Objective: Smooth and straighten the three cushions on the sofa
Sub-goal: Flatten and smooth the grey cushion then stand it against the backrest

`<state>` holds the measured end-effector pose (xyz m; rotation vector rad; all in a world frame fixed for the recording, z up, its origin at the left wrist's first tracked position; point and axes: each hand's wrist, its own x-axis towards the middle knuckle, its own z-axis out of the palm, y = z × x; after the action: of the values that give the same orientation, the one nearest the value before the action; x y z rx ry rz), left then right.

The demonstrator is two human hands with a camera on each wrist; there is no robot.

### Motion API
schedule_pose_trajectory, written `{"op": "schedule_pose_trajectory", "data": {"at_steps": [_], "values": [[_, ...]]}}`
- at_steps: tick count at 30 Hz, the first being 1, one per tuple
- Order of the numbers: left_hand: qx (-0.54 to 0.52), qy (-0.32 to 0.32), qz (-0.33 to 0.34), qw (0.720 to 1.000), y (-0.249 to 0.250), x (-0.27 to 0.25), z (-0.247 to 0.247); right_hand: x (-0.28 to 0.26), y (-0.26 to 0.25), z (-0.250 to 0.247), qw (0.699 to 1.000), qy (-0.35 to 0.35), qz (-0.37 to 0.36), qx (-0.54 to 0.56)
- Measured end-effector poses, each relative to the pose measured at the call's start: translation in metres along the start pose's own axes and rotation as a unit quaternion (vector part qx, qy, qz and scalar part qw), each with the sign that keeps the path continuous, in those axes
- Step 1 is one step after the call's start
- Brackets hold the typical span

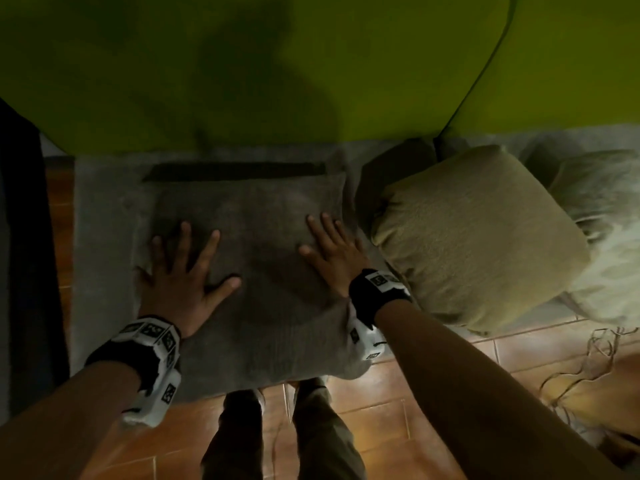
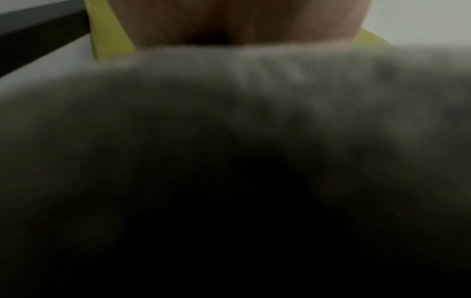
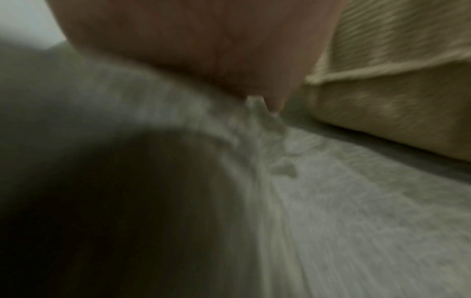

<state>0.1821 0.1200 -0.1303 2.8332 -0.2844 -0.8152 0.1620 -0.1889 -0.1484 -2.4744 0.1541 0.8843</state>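
1. In the head view, the grey cushion [image 1: 249, 271] lay flat on the grey sofa seat [image 1: 100, 216], filling the centre of the frame, its near edge hanging over the tiled floor [image 1: 433, 386].
2. The left hand [image 1: 180, 275] was pressed palm-down on the cushion's left part, fingers straight and spread, grasping nothing.
3. The right hand [image 1: 332, 252] lay flat on the cushion's right part, fingers extended and close together, also grasping nothing.
4. A tan cushion [image 1: 478, 237] sat tilted just right of the grey one, at centre right of the frame.
5. A pale cushion [image 1: 602, 237] lay against the tan one at the right edge of the frame.
6. The green backrest [image 1: 311, 64] spanned the upper half of the frame.
7. The left wrist view showed only blurred grey fabric [image 2: 229, 121] below the palm [image 2: 242, 20].
8. The right wrist view showed the palm [image 3: 203, 40] on grey fabric, the tan cushion [image 3: 395, 90] at upper right.
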Motion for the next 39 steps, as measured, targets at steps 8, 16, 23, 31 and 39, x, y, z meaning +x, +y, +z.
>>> {"op": "schedule_pose_trajectory", "data": {"at_steps": [8, 16, 23, 31, 39], "values": [[0.013, 0.004, -0.016, 1.000, -0.002, -0.010, 0.008, 0.008, -0.047, -0.042, 0.942, 0.174, -0.265, -0.107], [0.045, -0.023, -0.015, 0.999, 0.010, -0.001, 0.009, 0.080, -0.002, -0.036, 0.983, -0.047, -0.118, -0.130], [0.017, -0.032, 0.002, 0.999, -0.007, -0.008, -0.011, 0.082, 0.015, -0.077, 0.998, -0.009, 0.013, -0.067], [0.034, 0.101, 0.199, 0.974, -0.013, 0.011, -0.080, -0.003, -0.085, -0.036, 0.919, 0.085, -0.344, -0.171], [-0.120, -0.080, -0.061, 0.988, -0.093, 0.058, -0.036, 0.024, -0.056, -0.033, 0.976, -0.044, -0.102, -0.189]]}}
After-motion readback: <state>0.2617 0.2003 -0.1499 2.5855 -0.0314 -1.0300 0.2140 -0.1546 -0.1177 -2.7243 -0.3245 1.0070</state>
